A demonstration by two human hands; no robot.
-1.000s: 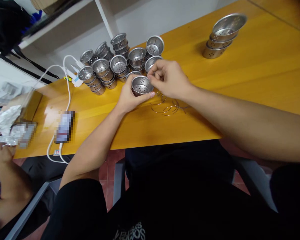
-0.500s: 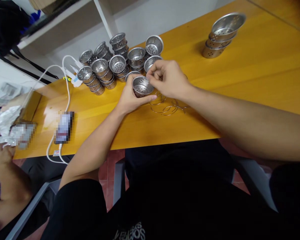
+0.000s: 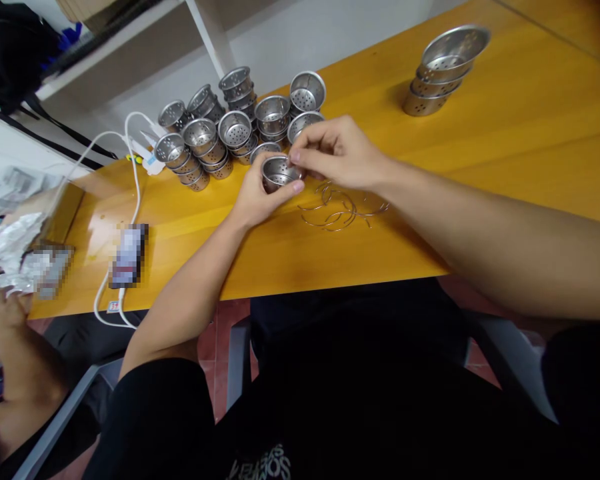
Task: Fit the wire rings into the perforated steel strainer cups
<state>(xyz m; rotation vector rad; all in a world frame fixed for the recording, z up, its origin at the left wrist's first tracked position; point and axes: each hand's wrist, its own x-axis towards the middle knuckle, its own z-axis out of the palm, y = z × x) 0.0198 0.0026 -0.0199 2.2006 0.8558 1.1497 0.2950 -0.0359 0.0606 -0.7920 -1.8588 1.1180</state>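
Note:
My left hand (image 3: pixel 260 198) is wrapped round a perforated metal strainer cup (image 3: pixel 280 175), thumb along its near side. The cup's mouth is tipped up towards me, and holes show in its bottom. My right hand (image 3: pixel 333 153) is closed in a pinch at the cup's right rim. Whatever lies between those fingertips is too small and hidden to make out. Several thin curved wires (image 3: pixel 337 212) lie loose on the table just below my right hand. Close behind my hands stands another strainer cup (image 3: pixel 304 125), partly covered by my right fingers.
Several stacks of strainer cups (image 3: pixel 200 137) stand at the back of the wooden table (image 3: pixel 480 180). A separate leaning stack (image 3: pixel 433 87) is at the back right. On the left lie a phone (image 3: pixel 129 257) and a white cable (image 3: pixel 136 180). Another person's hand (image 3: pixel 3 310) rests at the far left.
The strainer cup in my left hand has tilted and shifted slightly left. My right hand has turned a little at its rim, uncovering more of the wires.

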